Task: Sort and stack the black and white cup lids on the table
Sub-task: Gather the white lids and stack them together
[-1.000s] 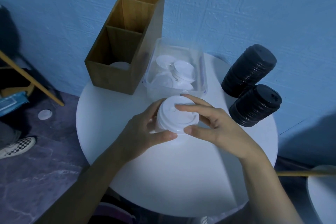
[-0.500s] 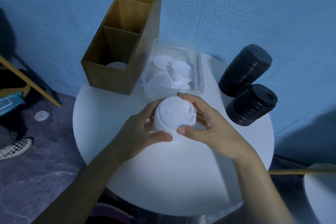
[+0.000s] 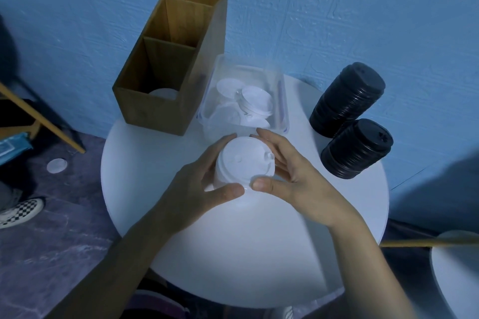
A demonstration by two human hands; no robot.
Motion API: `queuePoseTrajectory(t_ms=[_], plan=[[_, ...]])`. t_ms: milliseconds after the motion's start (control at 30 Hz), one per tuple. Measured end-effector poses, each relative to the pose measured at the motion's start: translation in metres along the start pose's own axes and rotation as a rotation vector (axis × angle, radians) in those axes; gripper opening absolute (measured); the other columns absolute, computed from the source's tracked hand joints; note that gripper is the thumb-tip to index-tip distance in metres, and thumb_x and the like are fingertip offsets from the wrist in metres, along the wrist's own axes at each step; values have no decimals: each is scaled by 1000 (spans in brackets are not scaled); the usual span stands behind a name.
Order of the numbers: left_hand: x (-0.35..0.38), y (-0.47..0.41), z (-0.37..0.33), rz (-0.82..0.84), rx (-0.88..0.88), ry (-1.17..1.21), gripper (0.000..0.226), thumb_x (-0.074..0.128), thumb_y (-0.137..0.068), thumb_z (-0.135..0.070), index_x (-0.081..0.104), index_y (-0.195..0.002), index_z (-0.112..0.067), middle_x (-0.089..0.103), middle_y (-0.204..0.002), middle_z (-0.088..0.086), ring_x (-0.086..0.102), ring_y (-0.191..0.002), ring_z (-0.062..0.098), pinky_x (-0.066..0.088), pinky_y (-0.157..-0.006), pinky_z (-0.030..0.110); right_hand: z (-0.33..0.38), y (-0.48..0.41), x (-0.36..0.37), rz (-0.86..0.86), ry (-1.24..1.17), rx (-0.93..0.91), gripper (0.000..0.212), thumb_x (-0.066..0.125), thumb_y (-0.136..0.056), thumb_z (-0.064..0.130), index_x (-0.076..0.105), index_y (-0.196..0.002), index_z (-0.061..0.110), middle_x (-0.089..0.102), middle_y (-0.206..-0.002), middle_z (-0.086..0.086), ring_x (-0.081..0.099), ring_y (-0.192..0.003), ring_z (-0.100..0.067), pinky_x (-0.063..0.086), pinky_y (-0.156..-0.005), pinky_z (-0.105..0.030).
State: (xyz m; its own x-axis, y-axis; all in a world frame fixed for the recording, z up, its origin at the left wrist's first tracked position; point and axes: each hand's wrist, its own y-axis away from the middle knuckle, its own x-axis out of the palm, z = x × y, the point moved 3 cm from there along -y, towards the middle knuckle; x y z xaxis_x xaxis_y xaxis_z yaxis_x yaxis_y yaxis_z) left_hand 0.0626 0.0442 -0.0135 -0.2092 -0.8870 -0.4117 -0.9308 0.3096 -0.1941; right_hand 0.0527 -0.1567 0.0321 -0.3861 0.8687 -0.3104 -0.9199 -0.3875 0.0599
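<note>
Both your hands — left hand [image 3: 197, 189], right hand [image 3: 293, 176] — grip the white lid stack [image 3: 243, 163] at tabletop [image 3: 246, 254] centre, black lid stacks [image 3: 347, 101] at two o'clock.

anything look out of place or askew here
Yes. One white lid lies on the floor, left of the table, apart from the others. The far black stack and near black stack lie tilted, not upright. The left hand and right hand hold the white lid stack.

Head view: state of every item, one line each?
White lid stack: gripped by both hands.
Left hand: grips stack.
Right hand: grips stack.
Clear bin: open, loose white lids inside.
Wooden organizer: white lid in near compartment.
Far black lid stack: tilted.
Near black lid stack: tilted.
</note>
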Motion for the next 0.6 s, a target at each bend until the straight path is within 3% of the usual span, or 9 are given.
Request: queuePoseTrajectory(t_ms=[100,233,333,400,433,500,600], plan=[[0,-1,2,-28,34,-52,79,71,-67,-66,23,-128,-80,39,-127,-56,45,-122,-21,42,-89,-1,1,-3,1,18,4,-22,63,79,-87,16,49,-141,30,61,-136,15,54,-134,-9,42,-116,-44],[0,-2,11,-39,35,-13,83,78,-67,-61,29,-134,-70,48,-131,-43,52,-124,-9,51,-94,14,14,-8,-11,22,74,2,55,74,-88,27,57,-140,27,69,-125,19,61,-119,8,48,-98,-16],[0,-3,14,-57,26,-9,84,80,-68,-56,32,-135,-67,50,-131,-41,53,-123,-9,53,-97,22,31,-21,-28,-96,221,-23,36,73,-88,41,73,-120,26,76,-105,18,71,-92,1,57,-82,-21],[0,-4,17,-59,21,-14,85,81,-68,-55,33,-138,-63,50,-133,-39,53,-124,-8,54,-99,27,40,-38,-38,-208,257,-68,13,69,-97,23,77,-108,24,77,-96,12,74,-80,-8,58,-67,-25],[1,-4,18,-58,21,-12,85,81,-69,-53,34,-139,-61,51,-134,-38,54,-124,-6,54,-99,28,43,-49,-41,-256,302,-84,15,65,-99,16,77,-105,23,77,-94,9,74,-77,-9,58,-63,-26],[1,-4,19,-57,22,-6,84,83,-71,-49,35,-140,-57,51,-135,-35,54,-125,-5,55,-99,31,46,-74,-44,-295,426,-82,19,60,-99,14,77,-100,24,75,-90,12,73,-77,-9,61,-68,-35],[2,-4,19,-64,27,-11,85,82,-70,-51,36,-141,-54,52,-136,-33,54,-125,-2,57,-99,36,40,-113,-39,-251,665,0,13,65,-95,28,76,-99,22,74,-94,12,69,-92,-16,56,-86,-40]])
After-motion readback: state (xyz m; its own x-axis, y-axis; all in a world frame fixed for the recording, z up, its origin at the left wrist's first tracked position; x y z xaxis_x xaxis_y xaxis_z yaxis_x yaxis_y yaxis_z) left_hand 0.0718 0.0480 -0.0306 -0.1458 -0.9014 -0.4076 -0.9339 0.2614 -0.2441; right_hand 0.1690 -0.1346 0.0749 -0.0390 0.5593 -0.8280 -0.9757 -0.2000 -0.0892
